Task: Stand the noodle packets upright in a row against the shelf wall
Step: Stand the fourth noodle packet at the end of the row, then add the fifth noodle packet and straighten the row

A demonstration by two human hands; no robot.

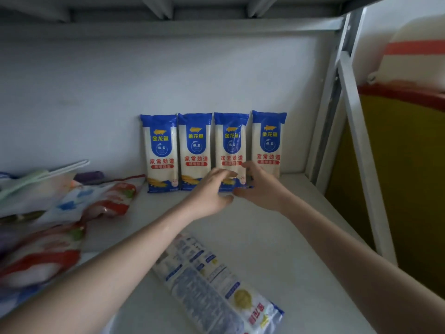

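A: Scanning from the left edge of the frame, what's there?

B: A loose pile of red, white and blue bags [55, 208] lying flat on the shelf [301, 232], well apart from the work.

A: And the noodle packets?

B: Four stand at centre frame, side by side, backs against the shelf wall [96, 97]: first packet [160, 150], second packet [195, 150], third packet [231, 145], fourth packet [268, 143]. Blue tops and bottoms, a pale clear middle showing white noodles, red lettering. The wall props them, I judge, since they're tall and narrow.

A: Hands?

B: Both are at the foot of the third packet. The left hand [212, 194] has fingers loosely spread in front of its lower edge; the right hand [260, 189] is open too, fingertips at the packet's right side. Neither closes on anything; probably steadying or squaring it.

A: Anything left?

B: A fifth packet [216, 285] lies flat, back side up, at the lower centre of the frame, near the person.
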